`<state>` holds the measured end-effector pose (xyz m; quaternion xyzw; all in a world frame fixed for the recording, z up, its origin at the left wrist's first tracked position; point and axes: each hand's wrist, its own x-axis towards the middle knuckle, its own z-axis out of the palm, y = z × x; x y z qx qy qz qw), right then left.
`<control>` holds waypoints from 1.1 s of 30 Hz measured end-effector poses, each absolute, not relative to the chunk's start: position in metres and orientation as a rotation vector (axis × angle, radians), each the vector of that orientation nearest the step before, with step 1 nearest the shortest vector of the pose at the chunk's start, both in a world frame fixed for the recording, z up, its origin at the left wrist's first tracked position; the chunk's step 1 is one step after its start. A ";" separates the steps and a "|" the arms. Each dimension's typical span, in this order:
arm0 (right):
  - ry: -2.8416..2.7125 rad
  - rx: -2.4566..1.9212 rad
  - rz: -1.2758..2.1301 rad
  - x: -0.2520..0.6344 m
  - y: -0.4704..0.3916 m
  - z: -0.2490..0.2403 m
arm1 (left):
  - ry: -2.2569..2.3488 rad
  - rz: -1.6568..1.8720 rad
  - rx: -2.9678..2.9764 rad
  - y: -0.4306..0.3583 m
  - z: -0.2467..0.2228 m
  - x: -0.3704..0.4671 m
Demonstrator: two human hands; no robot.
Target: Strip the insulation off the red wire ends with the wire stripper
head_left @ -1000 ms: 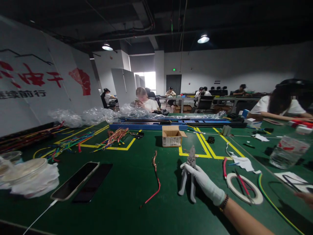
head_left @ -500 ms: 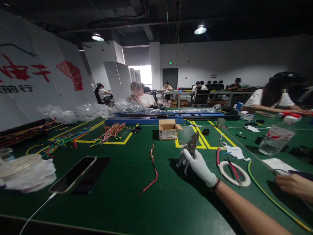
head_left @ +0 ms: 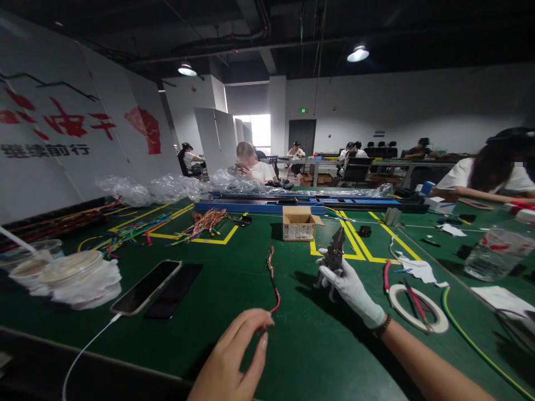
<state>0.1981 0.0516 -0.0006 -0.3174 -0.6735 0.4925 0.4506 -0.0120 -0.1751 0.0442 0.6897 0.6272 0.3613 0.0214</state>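
Observation:
My bare left hand (head_left: 238, 353) reaches in at the bottom centre, its thumb and forefinger around the near end of a red wire (head_left: 276, 295). Bare, frayed copper shows at that wire's far end, which lies on the green table (head_left: 175, 351). Whether the fingertips have closed on the wire is hard to see. In a white glove, my right hand (head_left: 349, 287) is wrapped round a dark plier-like tool (head_left: 335, 250), jaws pointing up and away. The small open cardboard box (head_left: 298, 225) stands just beyond.
Two phones (head_left: 148, 287) and lidded cups (head_left: 75, 270) occupy the left. Stripped wires (head_left: 209, 223) lie farther back. A tape roll (head_left: 418, 306), a green-yellow cable (head_left: 472, 340) and a bottle (head_left: 493, 250) are at right. A person (head_left: 489, 167) sits beyond.
My left hand has come into view at the red wire's near end. The view has turned a little left. My right hand still holds the tool. The other person's hand at right is gone.

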 end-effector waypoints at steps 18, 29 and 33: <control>-1.692 -0.772 1.443 0.197 0.045 -0.002 | 2.145 0.198 2.201 -0.067 0.015 -0.008; -1.864 -0.796 1.169 0.212 0.058 -0.001 | 1.567 1.183 1.525 -0.049 0.046 -0.012; -2.006 -0.805 0.897 0.223 0.063 -0.001 | 1.264 1.393 1.451 -0.031 0.048 0.002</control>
